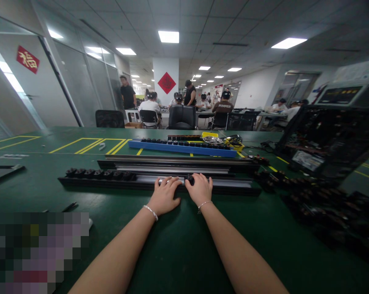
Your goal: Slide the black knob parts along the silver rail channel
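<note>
A long black channel-shaped tray [227, 190] lies across the table in front of me. A row of small black parts [100, 174] fills its left end, and a bare silvery strip shows in the rest. My left hand [164, 197] rests with spread fingers on the tray's front edge, right of that row. Beside it, my right hand [200, 190] has its fingers closed around a small black part [189, 179] at the tray. Its fingers hide some of that part, so I cannot tell its exact kind.
Behind the tray lie more long rails [178, 160] and a blue tray [184, 148] of black parts. Dark parts are heaped [322, 212] at the right, below a large black-framed unit [313, 139]. Yellow tape marks the green table [117, 237]. People sit at tables farther back.
</note>
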The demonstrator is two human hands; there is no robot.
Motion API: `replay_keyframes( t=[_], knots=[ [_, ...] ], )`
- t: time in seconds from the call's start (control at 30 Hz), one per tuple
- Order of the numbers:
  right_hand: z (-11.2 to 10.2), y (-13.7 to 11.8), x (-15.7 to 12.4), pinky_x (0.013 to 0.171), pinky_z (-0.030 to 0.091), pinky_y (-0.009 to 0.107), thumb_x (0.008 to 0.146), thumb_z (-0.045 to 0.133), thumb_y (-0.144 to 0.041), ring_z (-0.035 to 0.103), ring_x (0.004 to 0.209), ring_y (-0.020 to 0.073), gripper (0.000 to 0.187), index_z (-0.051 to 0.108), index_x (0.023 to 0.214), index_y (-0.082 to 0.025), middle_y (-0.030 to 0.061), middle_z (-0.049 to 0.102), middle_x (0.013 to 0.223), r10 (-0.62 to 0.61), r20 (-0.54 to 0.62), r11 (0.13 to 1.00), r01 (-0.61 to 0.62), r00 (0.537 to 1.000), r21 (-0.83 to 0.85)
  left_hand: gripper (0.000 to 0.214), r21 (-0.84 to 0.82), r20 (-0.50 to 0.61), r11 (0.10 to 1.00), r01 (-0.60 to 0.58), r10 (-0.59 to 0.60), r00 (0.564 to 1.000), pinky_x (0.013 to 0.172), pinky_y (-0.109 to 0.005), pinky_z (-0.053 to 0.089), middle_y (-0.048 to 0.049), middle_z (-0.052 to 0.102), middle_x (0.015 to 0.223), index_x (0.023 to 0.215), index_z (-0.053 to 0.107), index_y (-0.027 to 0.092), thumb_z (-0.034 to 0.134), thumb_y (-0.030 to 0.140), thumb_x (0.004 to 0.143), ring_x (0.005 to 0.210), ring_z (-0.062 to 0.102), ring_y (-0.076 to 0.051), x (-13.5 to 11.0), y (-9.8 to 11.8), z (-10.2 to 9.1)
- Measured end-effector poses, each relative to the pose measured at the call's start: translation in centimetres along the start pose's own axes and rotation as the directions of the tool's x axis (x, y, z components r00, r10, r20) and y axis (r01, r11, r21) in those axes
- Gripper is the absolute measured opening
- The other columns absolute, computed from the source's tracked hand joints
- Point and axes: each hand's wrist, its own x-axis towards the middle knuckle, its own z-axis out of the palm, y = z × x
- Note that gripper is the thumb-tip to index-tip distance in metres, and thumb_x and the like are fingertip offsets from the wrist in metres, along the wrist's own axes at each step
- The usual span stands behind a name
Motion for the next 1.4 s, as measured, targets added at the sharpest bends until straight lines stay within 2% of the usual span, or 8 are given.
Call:
replay_keyframes(
  t=[0.2,0.57,1.1,1.4],
  knots=[
    [-0.2,-0.12,-0.15,0.107,0.01,0.05,0.081,0.047,-0.04,0.044,0.121,0.0246,0.034,0.062,0.104,-0.019,0.0085,0.062,0.117,-0.002,0.004,1.0,0.002,1.0,-0.003,0.053,0.017,0.005,1.0,0.021,-0.021,1.0,0.108,-0.059,0.012,-0.0052,0.041,0.142,0.123,0.048,0.029,0.057,0.034,0.072,0.135,0.026,-0.03,0.07,-0.04,0.22],
    [-0.23,-0.01,-0.2,0.108,0.009,0.048,0.082,0.045,-0.036,0.046,0.118,0.0236,0.033,0.061,0.103,-0.017,0.0109,0.062,0.117,0.002,-0.009,1.0,-0.002,1.0,-0.004,0.048,0.0,-0.018,1.0,-0.004,0.004,1.0,0.109,-0.059,0.009,-0.0049,0.049,0.135,0.122,0.047,0.028,0.054,0.03,0.075,0.126,0.039,-0.026,-0.05,0.08,-0.02],
    [-0.64,0.26,-0.25,0.107,0.008,0.048,0.081,0.044,-0.033,0.047,0.115,0.0224,0.031,0.061,0.101,-0.016,0.0112,0.062,0.115,0.021,-0.025,1.0,-0.021,0.999,0.004,0.047,-0.025,-0.007,1.0,0.006,-0.006,1.0,0.11,-0.057,0.008,-0.0037,0.056,0.127,0.122,0.047,0.03,0.055,0.028,0.075,0.122,0.044,-0.025,-0.05,0.0,-0.21],
    [-0.75,0.58,-0.16,0.107,0.012,0.046,0.08,0.045,-0.032,0.049,0.111,0.0229,0.031,0.06,0.101,-0.015,0.0124,0.063,0.111,0.045,-0.048,0.998,-0.047,0.998,-0.029,0.047,-0.036,-0.013,0.999,0.013,-0.013,1.0,0.11,-0.056,0.007,-0.0036,0.058,0.124,0.122,0.047,0.029,0.054,0.027,0.076,0.12,0.046,-0.024,-0.03,0.06,-0.11]
  ],
)
